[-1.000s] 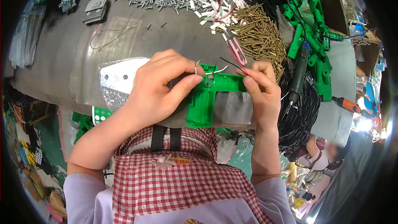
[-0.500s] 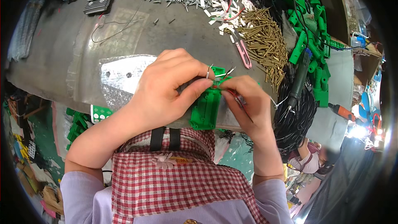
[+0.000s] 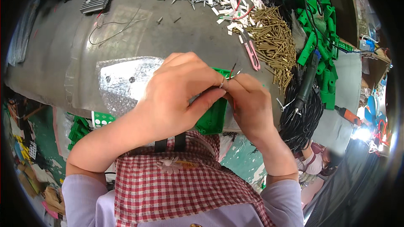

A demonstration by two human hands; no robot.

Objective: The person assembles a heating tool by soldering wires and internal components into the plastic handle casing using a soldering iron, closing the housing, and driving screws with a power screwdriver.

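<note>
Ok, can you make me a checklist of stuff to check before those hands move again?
1. Bare left hand and bare right hand together at the fingertips: ok.
2. Hollow green plastic casing below the hands: ok.
3. Whole casing easy to see: not ok, the hands cover part of it.
4. Thin red-and-dark wire poking up past the fingers: ok.
5. Wires joined together: cannot tell, the fingers hide that spot.
6. Small pink-handled cutters out of both hands: ok, lying beside the heaped brass-coloured screws.
</note>
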